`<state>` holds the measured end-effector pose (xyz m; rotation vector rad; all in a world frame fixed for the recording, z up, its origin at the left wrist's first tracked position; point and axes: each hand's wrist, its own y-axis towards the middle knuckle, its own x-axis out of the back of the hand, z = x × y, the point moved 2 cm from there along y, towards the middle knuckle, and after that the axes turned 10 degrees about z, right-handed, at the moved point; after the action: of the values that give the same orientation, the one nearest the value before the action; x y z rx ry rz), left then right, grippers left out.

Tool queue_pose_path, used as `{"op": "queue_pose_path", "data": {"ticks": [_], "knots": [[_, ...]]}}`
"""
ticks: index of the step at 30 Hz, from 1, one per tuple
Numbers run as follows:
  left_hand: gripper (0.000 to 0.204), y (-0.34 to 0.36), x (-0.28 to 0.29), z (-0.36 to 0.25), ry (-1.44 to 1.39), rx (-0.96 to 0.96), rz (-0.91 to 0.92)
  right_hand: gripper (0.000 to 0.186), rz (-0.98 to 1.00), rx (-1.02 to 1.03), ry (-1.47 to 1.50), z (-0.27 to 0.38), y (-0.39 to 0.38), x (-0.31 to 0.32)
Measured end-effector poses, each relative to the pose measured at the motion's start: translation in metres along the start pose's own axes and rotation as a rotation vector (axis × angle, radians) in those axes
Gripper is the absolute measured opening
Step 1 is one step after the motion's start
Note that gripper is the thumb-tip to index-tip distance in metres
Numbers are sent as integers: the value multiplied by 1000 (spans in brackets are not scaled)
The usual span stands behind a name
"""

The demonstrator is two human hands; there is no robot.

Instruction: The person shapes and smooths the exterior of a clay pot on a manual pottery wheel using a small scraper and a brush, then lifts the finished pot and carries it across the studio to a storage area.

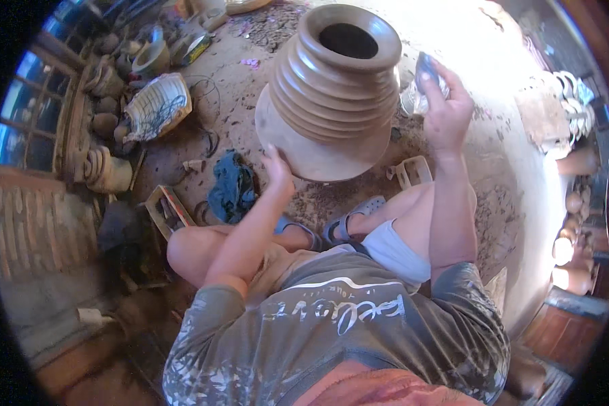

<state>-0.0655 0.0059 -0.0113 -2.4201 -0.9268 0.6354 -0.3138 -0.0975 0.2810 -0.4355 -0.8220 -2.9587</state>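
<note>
A large brown clay pot [338,88] with a ribbed body and a wide round mouth stands upright in front of me. Below its ribs spreads a smooth, pale round base [304,145]; whether it is part of the pot or a disc under it, I cannot tell. My left hand [279,174] rests against the near left edge of this base, fingers stretched out and holding nothing. To the right of the pot, my raised right hand [448,115] is closed on a small dark grey flat piece [425,73], apart from the pot. Its exact kind is unclear.
Between my feet and the left side lies a crumpled dark teal cloth [231,186]. A whitish container [413,101] stands behind my right hand, with a small open box [414,172] nearer. Farther left are a basket [159,105] with wire and several pots. Clay scraps litter the floor.
</note>
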Motion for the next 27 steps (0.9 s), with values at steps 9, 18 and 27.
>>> {"op": "queue_pose_path", "data": {"ticks": [9, 18, 27], "knots": [[79, -12, -4, 65, 416, -494, -68, 29, 741, 454, -370, 67, 92, -89], [78, 6, 8, 42, 255, -610, 158, 25, 996, 405, -467, 62, 99, -123], [99, -12, -2, 42, -69, 187, 52, 27, 1116, 556, -499, 51, 96, -87]]}}
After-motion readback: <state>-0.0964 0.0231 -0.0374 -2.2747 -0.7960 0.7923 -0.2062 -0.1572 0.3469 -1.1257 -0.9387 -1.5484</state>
